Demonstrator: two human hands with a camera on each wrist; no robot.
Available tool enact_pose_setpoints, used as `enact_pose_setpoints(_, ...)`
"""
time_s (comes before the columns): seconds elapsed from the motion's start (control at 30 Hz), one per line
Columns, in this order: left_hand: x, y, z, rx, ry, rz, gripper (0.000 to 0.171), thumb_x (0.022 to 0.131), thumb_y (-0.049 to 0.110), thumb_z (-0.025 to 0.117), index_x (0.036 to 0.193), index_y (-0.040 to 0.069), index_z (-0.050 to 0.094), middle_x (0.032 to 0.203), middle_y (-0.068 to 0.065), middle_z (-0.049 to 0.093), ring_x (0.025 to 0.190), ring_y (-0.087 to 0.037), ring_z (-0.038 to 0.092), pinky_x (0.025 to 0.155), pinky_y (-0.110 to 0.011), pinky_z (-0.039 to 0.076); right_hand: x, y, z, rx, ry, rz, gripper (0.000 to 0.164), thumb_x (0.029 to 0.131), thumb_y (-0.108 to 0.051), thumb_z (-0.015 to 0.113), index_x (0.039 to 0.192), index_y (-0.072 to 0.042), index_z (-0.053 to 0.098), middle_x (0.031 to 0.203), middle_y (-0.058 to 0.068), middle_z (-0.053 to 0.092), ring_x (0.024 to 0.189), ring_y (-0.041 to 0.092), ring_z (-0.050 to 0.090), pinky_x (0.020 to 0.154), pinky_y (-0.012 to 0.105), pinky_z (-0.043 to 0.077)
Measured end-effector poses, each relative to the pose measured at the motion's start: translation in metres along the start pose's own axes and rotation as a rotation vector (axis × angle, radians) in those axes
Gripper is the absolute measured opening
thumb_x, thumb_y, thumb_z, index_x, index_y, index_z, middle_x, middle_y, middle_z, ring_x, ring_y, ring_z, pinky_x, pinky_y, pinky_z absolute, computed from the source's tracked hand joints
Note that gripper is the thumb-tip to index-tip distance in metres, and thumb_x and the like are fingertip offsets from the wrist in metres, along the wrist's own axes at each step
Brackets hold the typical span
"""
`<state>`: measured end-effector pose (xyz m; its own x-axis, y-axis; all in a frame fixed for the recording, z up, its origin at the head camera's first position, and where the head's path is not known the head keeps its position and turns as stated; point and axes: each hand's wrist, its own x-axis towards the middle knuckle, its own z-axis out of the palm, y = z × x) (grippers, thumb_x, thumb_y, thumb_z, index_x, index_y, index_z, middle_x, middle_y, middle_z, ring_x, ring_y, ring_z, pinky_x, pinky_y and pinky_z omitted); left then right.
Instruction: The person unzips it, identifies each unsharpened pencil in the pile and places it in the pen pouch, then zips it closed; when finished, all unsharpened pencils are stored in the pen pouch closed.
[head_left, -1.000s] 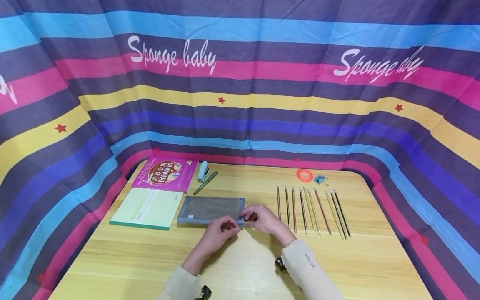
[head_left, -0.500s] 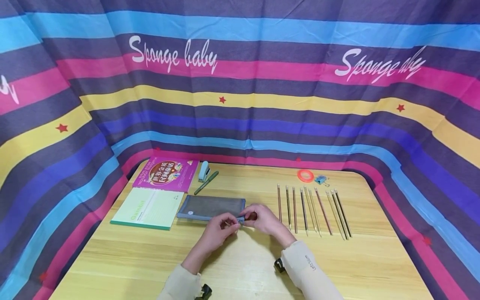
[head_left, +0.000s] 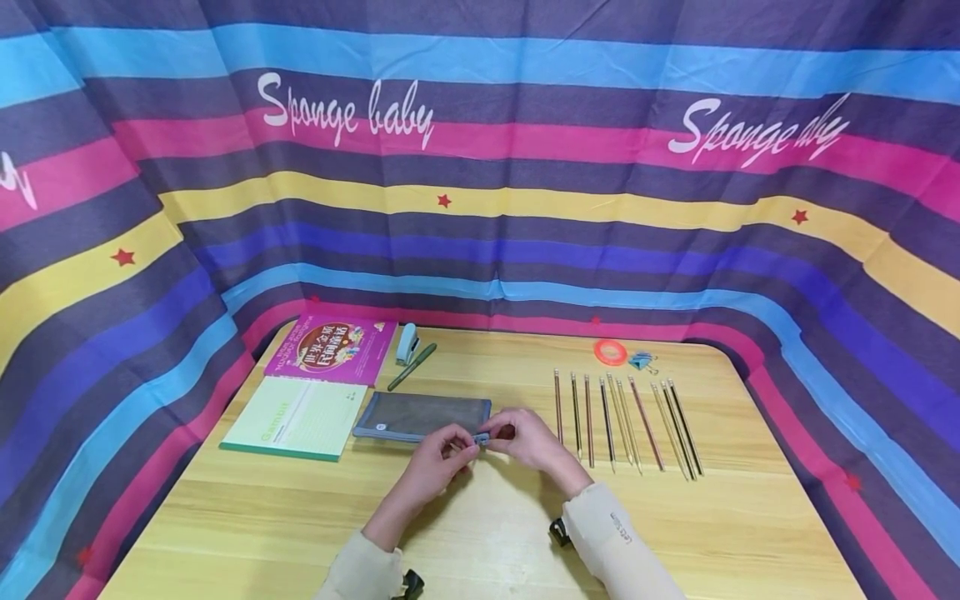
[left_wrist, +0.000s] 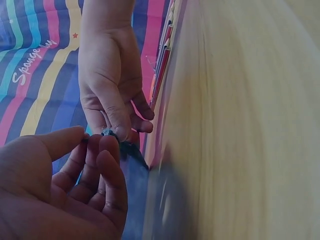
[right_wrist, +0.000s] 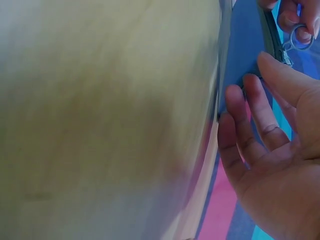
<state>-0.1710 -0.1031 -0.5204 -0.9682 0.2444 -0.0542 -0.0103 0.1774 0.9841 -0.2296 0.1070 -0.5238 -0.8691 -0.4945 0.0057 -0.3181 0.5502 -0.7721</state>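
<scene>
Zip pouch (head_left: pixel 423 412) is riding higher in front — left hand (head_left: pixel 437 457) pinching its ring pull (right_wrist: pixel 291 40), right hand (head_left: pixel 531 439) gripping the zip end (head_left: pixel 482 438) steady.

On the table (head_left: pixel 480 533) we log: pouch (head_left: pixel 423 416) mid, notebook (head_left: pixel 296 417) left, book (head_left: pixel 330 352) behind notebook; pen (head_left: pixel 412 367), stapler (head_left: pixel 407 343) behind pouch; pencils (head_left: pixel 629 425) right, tape (head_left: pixel 611 362) and clip (head_left: pixel 641 360) behind them.

- Head: the desk (head_left: pixel 487 542) is viewed from above its near edge, facing the far edge.
- Wrists: left hand (head_left: pixel 437 457) and right hand (head_left: pixel 527 437) are shared, close up.
</scene>
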Motion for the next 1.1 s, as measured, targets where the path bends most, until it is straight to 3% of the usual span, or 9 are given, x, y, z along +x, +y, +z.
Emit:
enact_pose_setpoints(0.47, 0.0005, -0.0002, 0.0039, 0.013, 0.007, 0.002, 0.015, 0.102, 0.019, 0.065, 0.1, 0.005, 0.064, 0.091, -0.024, 0.067, 0.071, -0.025, 0.064, 0.051, -0.025, 0.047, -0.0013, -0.0003, -0.0023, -0.018, 0.027, 0.001, 0.022, 0.087, -0.011, 0.08, 0.108, -0.019, 0.079, 0.092, -0.007, 0.072, 0.082, 0.008, 0.064, 0.076, 0.023, 0.058)
enact_pose_setpoints(0.83, 0.0014, 0.0, 0.0027, 0.029, 0.014, 0.023, 0.013, 0.101, 0.015, 0.066, 0.098, 0.003, 0.065, 0.094, -0.026, 0.067, 0.073, -0.029, 0.066, 0.059, -0.026, 0.053, -0.001, 0.0004, -0.0043, -0.016, 0.038, -0.018, 0.02, 0.088, -0.012, 0.081, 0.106, -0.019, 0.08, 0.093, -0.006, 0.073, 0.083, 0.009, 0.064, 0.078, 0.026, 0.058)
enact_pose_setpoints(1.1, 0.0015, -0.0005, 0.0026, 0.037, 0.028, 0.015, 0.013, 0.101, 0.016, 0.066, 0.1, 0.003, 0.066, 0.095, -0.025, 0.067, 0.075, -0.032, 0.067, 0.057, -0.025, 0.052, -0.0021, -0.0013, -0.0054, -0.001, 0.034, 0.016, 0.02, 0.088, -0.01, 0.079, 0.107, -0.018, 0.08, 0.093, -0.006, 0.072, 0.081, 0.009, 0.065, 0.074, 0.023, 0.059)
